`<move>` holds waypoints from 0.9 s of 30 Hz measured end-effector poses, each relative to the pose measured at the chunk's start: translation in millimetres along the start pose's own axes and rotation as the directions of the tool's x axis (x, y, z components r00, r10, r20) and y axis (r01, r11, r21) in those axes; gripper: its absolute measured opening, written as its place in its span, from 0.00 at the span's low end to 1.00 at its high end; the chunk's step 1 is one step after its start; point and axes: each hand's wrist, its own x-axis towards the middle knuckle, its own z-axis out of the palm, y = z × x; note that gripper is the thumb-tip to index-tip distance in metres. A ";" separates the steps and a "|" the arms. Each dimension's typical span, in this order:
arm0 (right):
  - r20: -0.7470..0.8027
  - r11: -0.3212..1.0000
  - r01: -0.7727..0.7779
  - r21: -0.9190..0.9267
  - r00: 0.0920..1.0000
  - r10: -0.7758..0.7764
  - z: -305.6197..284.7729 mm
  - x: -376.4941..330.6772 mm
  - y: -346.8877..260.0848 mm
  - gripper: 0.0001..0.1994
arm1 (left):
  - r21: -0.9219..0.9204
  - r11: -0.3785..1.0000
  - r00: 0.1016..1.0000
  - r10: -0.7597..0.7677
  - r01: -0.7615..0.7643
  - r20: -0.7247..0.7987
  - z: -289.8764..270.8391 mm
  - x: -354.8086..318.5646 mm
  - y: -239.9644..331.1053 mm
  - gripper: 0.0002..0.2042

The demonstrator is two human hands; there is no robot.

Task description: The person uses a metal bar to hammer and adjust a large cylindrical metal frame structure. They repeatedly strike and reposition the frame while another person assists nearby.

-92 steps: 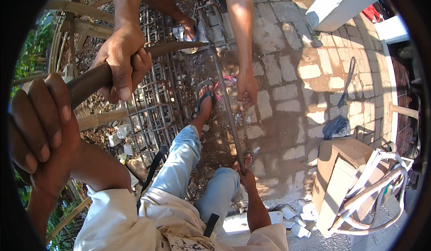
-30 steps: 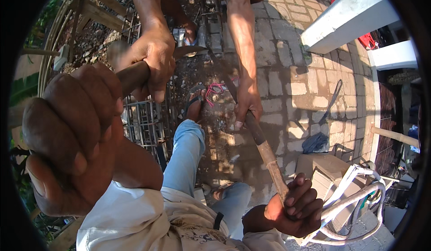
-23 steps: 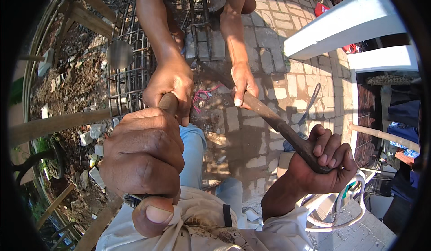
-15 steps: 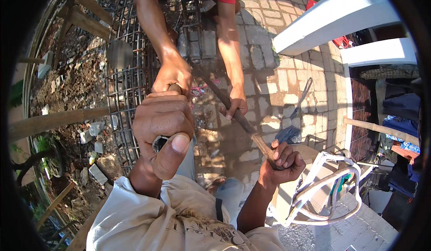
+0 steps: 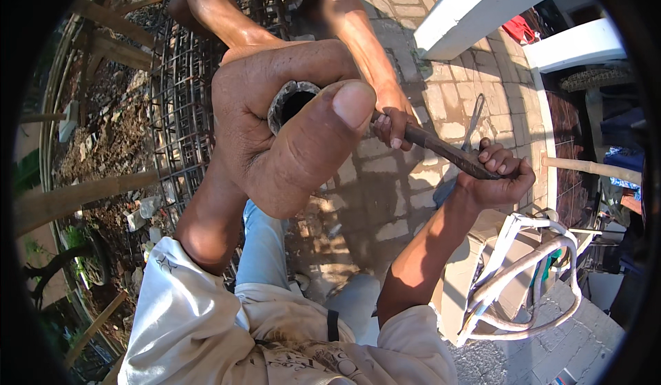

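Close to the camera, my left hand (image 5: 282, 158) is closed around a hollow round pipe (image 5: 274, 113), its rough grey end facing up beside my thumb. The rest of that pipe is hidden beneath my fist. Farther right, my right hand (image 5: 501, 171) has its fingers curled round the end of a dark brown rod (image 5: 444, 149). A co-worker's hand (image 5: 396, 122) grips the same rod nearer its middle. The co-worker's other forearm (image 5: 220, 9) reaches behind my left fist, where its hand is mostly hidden. Whether pipe and rod join cannot be seen.
Steel rebar cages (image 5: 182, 102) lie left, beside rubble and a wooden beam (image 5: 89, 195). Brick paving (image 5: 385, 192) lies beneath. A white post (image 5: 482, 13) stands at upper right; a cardboard box (image 5: 475, 261) and a bent white tube frame (image 5: 509, 288) are at lower right.
My left hand has risen nearer the camera with the pipe. My right hand has moved right and up with the rod's end, and the co-worker's hand on the rod has shifted right too.
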 end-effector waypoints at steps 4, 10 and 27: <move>-0.062 0.992 0.116 0.053 0.992 -0.112 74.1 13.2 -0.9 0.20 | -0.093 0.988 0.992 0.117 -0.122 -0.049 -31.9 8.6 15.9 0.19; 0.225 0.874 0.441 -0.205 0.890 -0.396 186.3 4.1 6.3 0.17 | -0.137 0.970 0.975 0.187 -0.203 -0.123 -82.0 -30.8 17.6 0.19; 0.102 0.876 0.245 -0.414 0.969 -0.223 132.0 -3.9 -7.6 0.17 | -0.013 0.995 0.974 0.092 -0.097 -0.209 -53.0 -21.0 10.5 0.20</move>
